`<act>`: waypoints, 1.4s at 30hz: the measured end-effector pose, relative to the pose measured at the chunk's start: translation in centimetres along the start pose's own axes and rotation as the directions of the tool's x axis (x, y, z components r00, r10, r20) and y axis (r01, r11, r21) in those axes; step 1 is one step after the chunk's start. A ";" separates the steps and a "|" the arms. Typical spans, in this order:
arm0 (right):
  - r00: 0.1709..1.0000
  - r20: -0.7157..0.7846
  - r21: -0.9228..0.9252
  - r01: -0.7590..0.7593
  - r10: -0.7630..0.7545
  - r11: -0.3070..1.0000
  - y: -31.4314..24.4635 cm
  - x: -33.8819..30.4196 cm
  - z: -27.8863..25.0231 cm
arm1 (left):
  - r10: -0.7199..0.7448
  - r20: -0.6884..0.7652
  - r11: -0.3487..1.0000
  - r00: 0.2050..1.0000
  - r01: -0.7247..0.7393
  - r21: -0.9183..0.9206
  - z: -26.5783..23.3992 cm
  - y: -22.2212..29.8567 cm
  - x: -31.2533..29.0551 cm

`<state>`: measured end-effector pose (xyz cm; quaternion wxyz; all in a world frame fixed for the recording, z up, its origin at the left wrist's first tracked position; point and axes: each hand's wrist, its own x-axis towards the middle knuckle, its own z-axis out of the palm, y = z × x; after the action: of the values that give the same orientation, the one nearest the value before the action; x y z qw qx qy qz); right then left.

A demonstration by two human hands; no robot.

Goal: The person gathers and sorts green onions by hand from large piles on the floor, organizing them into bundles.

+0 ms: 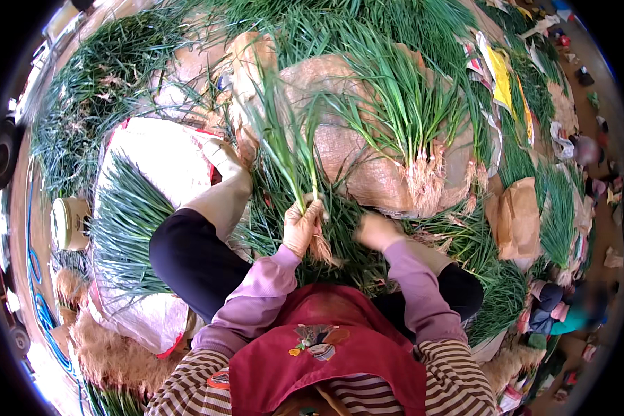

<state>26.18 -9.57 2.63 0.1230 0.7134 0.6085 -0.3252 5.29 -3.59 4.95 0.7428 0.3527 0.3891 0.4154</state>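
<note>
My left hand is closed round a few green onions near their root end. Their leaves point away from me and pale roots hang below the fist. Just to the right, my right hand is smeared by motion, so its fingers cannot be made out. Under both hands lie loose green leaves. Beyond the right hand, a bunch of green onions with pinkish roots toward me rests on a tan woven sack.
A white sack bears a green onion pile at left, beside a pale bucket and blue hose. More greens cover the far side. At right are a brown paper bag and another person.
</note>
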 end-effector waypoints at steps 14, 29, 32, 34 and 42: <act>0.967 -0.179 0.156 0.207 -0.179 0.966 0.3 2.6 -0.7 | 0.066 -0.030 0.985 0.997 -0.070 -0.160 2.0 3.0 1.0; 0.816 -0.514 0.849 0.440 0.266 0.292 5.2 1.8 -13.3 | -0.199 0.032 0.960 0.979 0.202 -0.193 1.6 1.0 1.3; 0.864 -0.412 0.902 0.343 0.288 0.262 4.5 2.0 -8.8 | -0.247 0.017 0.939 0.969 0.243 -0.243 1.7 0.8 1.3; 0.923 -0.229 0.973 0.224 0.310 0.051 3.1 0.4 -7.9 | -0.265 0.025 0.951 0.964 0.266 -0.161 1.7 0.5 1.0; 0.895 -0.420 0.893 0.376 0.153 0.249 -3.3 -0.7 -3.1 | -0.317 0.123 0.948 0.940 0.319 0.008 2.0 0.0 -0.3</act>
<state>24.05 -7.54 6.14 -0.4969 0.6427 0.3434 -0.4713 6.93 -4.29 5.91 0.8247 0.3054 0.3920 0.2699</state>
